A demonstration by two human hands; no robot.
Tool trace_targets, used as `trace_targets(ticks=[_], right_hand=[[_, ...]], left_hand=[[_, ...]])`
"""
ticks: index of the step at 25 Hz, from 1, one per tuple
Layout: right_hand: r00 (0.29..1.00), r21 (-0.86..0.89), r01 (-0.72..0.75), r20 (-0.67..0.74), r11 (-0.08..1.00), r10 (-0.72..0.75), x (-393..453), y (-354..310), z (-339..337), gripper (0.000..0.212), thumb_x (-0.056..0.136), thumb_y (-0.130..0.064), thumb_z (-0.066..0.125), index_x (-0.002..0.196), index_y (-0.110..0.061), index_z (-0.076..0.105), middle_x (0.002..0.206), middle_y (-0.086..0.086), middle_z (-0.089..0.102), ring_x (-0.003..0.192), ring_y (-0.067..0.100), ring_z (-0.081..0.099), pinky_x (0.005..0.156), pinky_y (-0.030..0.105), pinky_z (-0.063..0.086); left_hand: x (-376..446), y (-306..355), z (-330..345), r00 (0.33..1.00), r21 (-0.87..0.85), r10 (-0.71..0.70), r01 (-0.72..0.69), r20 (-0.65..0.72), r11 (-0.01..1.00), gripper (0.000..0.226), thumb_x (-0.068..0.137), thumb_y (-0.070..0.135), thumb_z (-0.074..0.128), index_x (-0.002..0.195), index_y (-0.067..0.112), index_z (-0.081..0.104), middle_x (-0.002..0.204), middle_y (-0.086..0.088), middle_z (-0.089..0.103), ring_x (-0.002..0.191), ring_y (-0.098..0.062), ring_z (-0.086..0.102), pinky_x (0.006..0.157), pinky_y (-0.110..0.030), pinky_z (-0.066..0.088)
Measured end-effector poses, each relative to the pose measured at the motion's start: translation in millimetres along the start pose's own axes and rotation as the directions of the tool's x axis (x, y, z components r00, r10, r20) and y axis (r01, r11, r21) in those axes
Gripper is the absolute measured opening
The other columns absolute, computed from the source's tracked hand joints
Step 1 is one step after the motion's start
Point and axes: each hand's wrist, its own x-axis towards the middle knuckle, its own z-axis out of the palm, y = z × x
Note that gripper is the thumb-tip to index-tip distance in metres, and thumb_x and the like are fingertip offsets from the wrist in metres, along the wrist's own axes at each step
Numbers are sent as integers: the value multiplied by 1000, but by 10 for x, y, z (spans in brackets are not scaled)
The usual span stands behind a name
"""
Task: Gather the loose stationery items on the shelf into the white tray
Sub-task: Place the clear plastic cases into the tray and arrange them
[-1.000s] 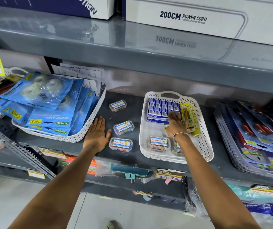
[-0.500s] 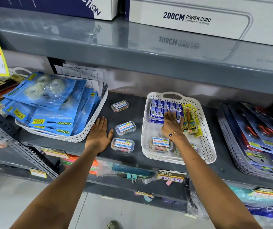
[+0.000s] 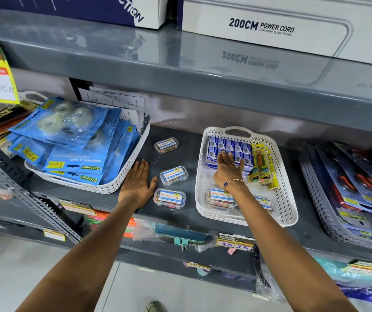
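The white tray (image 3: 287, 208) sits on the dark shelf (image 3: 189, 140). It holds a block of blue staple boxes (image 3: 230, 146), yellow packs (image 3: 262, 167) and two clear clip boxes (image 3: 218, 198) at its front. My right hand (image 3: 226, 170) lies flat on the blue boxes, fingers spread, holding nothing. Three clear clip boxes lie loose on the shelf left of the tray: far one (image 3: 166, 144), middle one (image 3: 173, 175), near one (image 3: 169, 198). My left hand (image 3: 137, 185) rests flat on the shelf just left of the near box, holding nothing.
A white basket (image 3: 122, 179) of blue tape-dispenser packs stands at the left, touching my left hand's side. Another basket (image 3: 322, 212) of blister packs stands at the right. A grey upper shelf (image 3: 180, 70) with cartons hangs low overhead. Price tags line the shelf's front edge.
My right hand has slid leftward across the blue boxes in the tray. My left hand stays flat on the shelf. The three loose boxes have not moved.
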Motion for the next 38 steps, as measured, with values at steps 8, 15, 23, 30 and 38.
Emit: trace_targets(ticks=[8, 15, 23, 30, 38], right_hand=[[997, 56, 78, -8, 995, -78, -19, -185, 30, 70, 92, -8, 39, 151, -12, 0, 161, 1, -8, 148, 20, -10, 118, 53, -5], [998, 79, 47, -49, 996, -43, -63, -287, -51, 66, 91, -10, 44, 149, -5, 12, 160, 8, 8, 148, 25, 4, 120, 51, 5], [913, 130, 408, -76, 904, -401, -646, -964, -118, 30, 92, -20, 47, 115, -1, 53, 124, 19, 58, 114, 34, 56, 95, 37, 45], [887, -131, 447, 191, 885, -420, -654, -1067, 192, 73, 74, -39, 73, 128, 0, 43, 130, 19, 53, 116, 33, 54, 97, 41, 47], [871, 211, 471, 45, 857, -490, -251, -952, -213, 55, 71, -20, 77, 121, -13, 54, 122, 10, 53, 111, 26, 54, 86, 22, 36]], left_hand=[[11, -5, 5, 1000, -4, 0, 0, 11, 1000, 67, 98, 48, 14, 151, 11, -5, 161, -5, -7, 148, -18, -8, 120, -33, -5], [4, 0, -13, 1000, -19, 6, -6, 13, 1000, 68, 98, 49, 14, 151, 11, -5, 161, -4, -7, 148, -18, -9, 121, -34, -5], [-17, -8, -20, 1000, -50, 16, -16, 7, 999, 67, 98, 47, 15, 151, 9, -2, 161, -7, -4, 148, -20, -6, 120, -34, -3], [-33, -11, -37, 999, -79, 35, -35, -3, 996, 67, 98, 46, 17, 151, 8, -1, 161, -9, -2, 149, -21, -5, 120, -34, -4], [-49, -2, -58, 999, -85, 42, -43, -19, 995, 69, 98, 45, 23, 150, 5, 3, 161, -11, 2, 149, -22, -1, 120, -34, -2]])
